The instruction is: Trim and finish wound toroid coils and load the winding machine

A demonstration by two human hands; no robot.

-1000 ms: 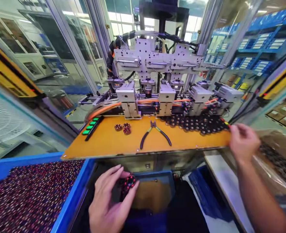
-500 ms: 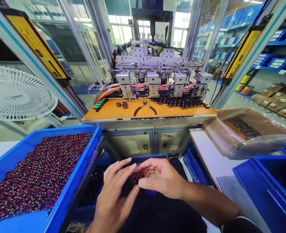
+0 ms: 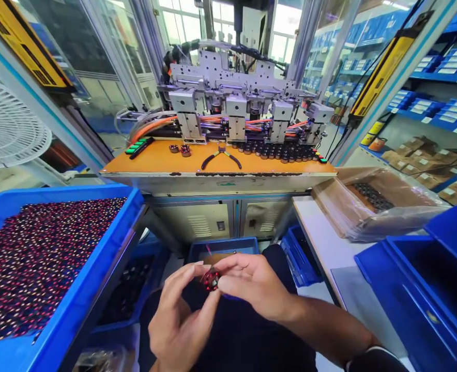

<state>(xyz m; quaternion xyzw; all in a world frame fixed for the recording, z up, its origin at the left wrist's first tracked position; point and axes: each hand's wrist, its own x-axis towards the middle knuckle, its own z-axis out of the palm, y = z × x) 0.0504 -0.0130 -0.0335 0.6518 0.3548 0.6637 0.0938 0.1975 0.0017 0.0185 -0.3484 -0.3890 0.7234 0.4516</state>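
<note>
**While both hands pinched one small wound part: where a slip could have started**

Although the multi-head machine [image 3: 236, 98] filled the background, nothing of it lay within reach of the hands. At the person's left, the large blue bin [image 3: 133, 206] was heaped with small red-and-dark wound parts, and a second blue bin [image 3: 407, 289] stood at the right. The orange counter [image 3: 162, 160] carried a row of dark parts [image 3: 283, 151] and a pair of pliers [image 3: 221, 156]. A small blue tray [image 3: 221, 245] sat below the counter, just beyond the hands. The left hand [image 3: 178, 320] and right hand [image 3: 252, 284] met above the lap. The fingertips of each were closed on a single round wound part [image 3: 211, 279], which was held in the air and touched nothing else.

The hold was judged precarious. It was by fingertips only, so a slight slackening could have dropped the part onto the dark lap or into the gap beside the tray, where it would be hard to spot. Too firm a pinch might equally have scraped or bent the fine red windings.
</note>
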